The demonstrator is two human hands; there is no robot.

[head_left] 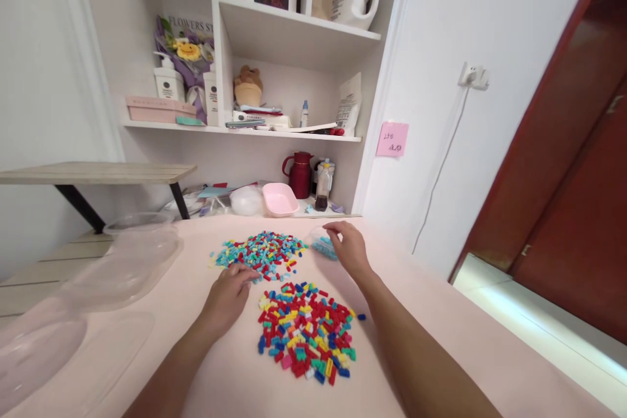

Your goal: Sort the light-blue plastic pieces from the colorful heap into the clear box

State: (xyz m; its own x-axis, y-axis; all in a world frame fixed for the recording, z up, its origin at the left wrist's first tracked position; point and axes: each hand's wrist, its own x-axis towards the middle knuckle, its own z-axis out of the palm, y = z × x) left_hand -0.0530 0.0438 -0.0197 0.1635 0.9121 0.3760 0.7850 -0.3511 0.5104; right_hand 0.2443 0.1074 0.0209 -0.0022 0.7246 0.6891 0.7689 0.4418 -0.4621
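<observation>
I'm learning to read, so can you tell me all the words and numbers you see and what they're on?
"FLOWERS ST": at the flower bouquet, the rest cut off.
"250": on the pink note; the handwriting under it is unclear.
Too small or blurred: the print on the pump bottle, pink box, white jug and white pouch.

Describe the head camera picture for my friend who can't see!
A person's left hand is at the edge of a pile of small colorful pieces, right hand at a clear container of blue pieces. Nearer, colorful bricks lie on a pale pink table, with shelves behind.
</observation>
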